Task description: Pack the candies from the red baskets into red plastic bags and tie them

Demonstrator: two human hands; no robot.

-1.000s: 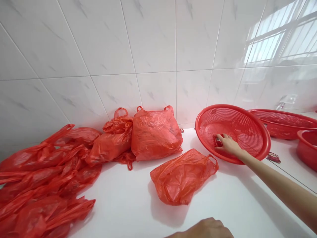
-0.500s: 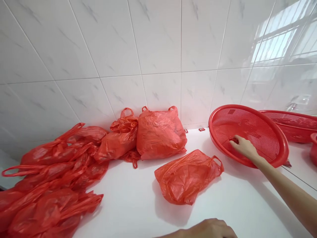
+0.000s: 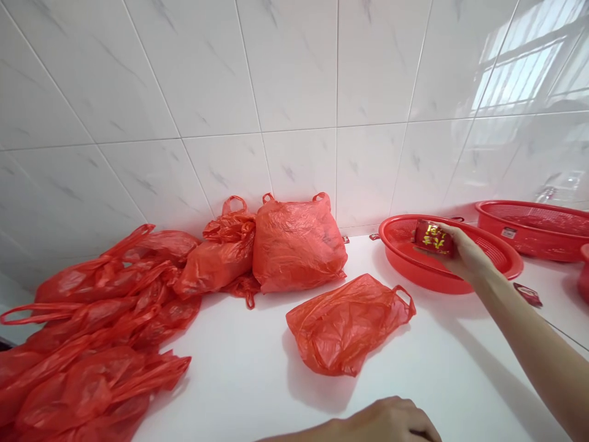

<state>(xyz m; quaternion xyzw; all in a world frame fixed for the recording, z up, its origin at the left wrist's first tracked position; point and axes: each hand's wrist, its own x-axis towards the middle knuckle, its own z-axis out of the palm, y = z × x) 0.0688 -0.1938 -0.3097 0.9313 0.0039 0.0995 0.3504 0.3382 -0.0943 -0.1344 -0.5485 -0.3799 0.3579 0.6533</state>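
Observation:
My right hand grips a red packet with yellow characters on it, raised just above a red plastic colander. The colander sits level on the white counter, and my hand and forearm cover part of its inside. At the bottom edge my left hand lies low, back upward, with its fingers curled; what they hold, if anything, is hidden. Beyond it is a slack red plastic bag, flat on the counter with one handle loop toward the colander.
Against the tiled wall stand a full red bag and a smaller bunched one. Several red bags pile up at left. Another red basket is at right. A small packet lies near the counter seam.
The colander was tilted up toward me and now rests level. My right hand has lifted out of it with the red packet. My left hand has shifted only slightly.

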